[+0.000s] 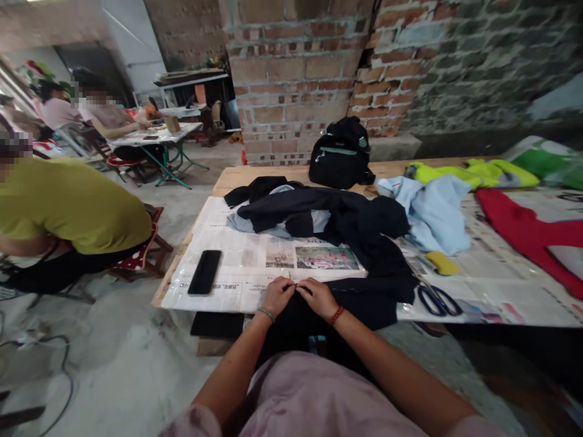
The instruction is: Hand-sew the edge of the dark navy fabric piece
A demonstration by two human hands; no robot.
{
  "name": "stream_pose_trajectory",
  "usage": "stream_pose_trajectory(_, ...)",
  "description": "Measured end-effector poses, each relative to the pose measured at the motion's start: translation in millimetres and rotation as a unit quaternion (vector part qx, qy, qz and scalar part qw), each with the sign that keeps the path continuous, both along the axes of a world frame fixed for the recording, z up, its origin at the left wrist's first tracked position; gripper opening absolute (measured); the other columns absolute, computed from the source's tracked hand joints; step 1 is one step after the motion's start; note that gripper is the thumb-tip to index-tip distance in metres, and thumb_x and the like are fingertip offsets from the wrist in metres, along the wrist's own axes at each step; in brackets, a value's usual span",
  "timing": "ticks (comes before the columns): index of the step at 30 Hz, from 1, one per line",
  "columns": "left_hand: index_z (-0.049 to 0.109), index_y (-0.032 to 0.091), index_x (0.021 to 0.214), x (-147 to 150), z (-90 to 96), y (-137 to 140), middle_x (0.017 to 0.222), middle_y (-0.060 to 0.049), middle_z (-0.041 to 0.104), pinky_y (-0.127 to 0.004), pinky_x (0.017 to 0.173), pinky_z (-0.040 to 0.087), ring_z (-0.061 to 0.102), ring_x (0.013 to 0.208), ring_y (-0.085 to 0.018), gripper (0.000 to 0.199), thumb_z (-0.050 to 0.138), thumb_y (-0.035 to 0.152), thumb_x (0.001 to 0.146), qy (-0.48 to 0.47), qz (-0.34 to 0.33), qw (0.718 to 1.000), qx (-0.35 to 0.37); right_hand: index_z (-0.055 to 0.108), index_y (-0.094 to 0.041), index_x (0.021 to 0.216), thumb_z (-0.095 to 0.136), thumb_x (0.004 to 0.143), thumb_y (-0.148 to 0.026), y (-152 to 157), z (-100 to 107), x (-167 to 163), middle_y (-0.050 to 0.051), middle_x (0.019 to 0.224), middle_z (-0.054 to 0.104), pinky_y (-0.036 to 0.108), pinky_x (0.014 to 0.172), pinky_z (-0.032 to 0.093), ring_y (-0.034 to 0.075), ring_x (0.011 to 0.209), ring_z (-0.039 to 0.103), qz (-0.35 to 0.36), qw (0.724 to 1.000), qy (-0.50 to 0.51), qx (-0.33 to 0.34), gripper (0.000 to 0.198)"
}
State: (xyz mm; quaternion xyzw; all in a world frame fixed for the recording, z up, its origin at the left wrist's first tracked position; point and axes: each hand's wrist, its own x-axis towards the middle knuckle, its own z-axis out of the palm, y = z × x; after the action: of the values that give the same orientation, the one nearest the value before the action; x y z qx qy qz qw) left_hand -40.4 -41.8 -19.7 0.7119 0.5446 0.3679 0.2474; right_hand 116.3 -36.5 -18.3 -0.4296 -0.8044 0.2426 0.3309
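At the table's front edge my left hand and my right hand are close together, fingertips almost meeting. Both are closed in a pinch on the edge of a dark navy garment, which spreads up the table and hangs over the edge towards my lap. A thin sliver stands up by the left fingertips, too small to name. To the right of my hands lie scissors with dark handles. A black phone rests on the left.
Newspaper covers the wooden table. A black backpack, light blue cloth, a yellow piece, a red garment and a neon yellow garment lie beyond. A person in a yellow-green shirt sits at left.
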Motion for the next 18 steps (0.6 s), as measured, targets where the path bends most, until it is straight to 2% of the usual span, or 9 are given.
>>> stream_pose_trajectory(5, 0.064, 0.019, 0.074, 0, -1.4, -2, 0.073, 0.000, 0.061, -0.024, 0.071, 0.044, 0.055, 0.073, -0.012, 0.011, 0.054, 0.014, 0.073, -0.017, 0.007, 1.000, -0.008, 0.060, -0.019, 0.083, 0.044, 0.083, -0.025, -1, -7, -7, 0.006, 0.081, 0.061, 0.030, 0.072, 0.045, 0.016, 0.077, 0.056, -0.037, 0.998, 0.052, -0.002, 0.016)
stream_pose_trajectory(12, 0.065, 0.019, 0.076, -1, -6.4, -4, 0.076, -0.001, 0.062, -0.025, 0.073, 0.045, 0.056, 0.075, -0.012, 0.014, 0.054, 0.012, 0.071, -0.026, 0.006, 1.000, -0.004, 0.053, -0.019, 0.089, 0.033, 0.087, -0.023, -13, -7, -14, 0.008, 0.086, 0.052, 0.032, 0.075, 0.044, 0.017, 0.082, 0.051, -0.029, 0.998, -0.003, 0.063, 0.021)
stream_pose_trajectory(18, 0.064, 0.018, 0.072, -3, -5.7, -4, 0.072, 0.000, 0.061, -0.024, 0.071, 0.045, 0.056, 0.072, -0.012, 0.011, 0.054, 0.013, 0.070, -0.018, 0.001, 1.000, -0.013, 0.051, -0.018, 0.087, 0.030, 0.085, -0.017, -10, -9, -16, 0.009, 0.084, 0.051, 0.032, 0.073, 0.045, 0.018, 0.080, 0.050, -0.002, 0.995, -0.045, 0.086, 0.021)
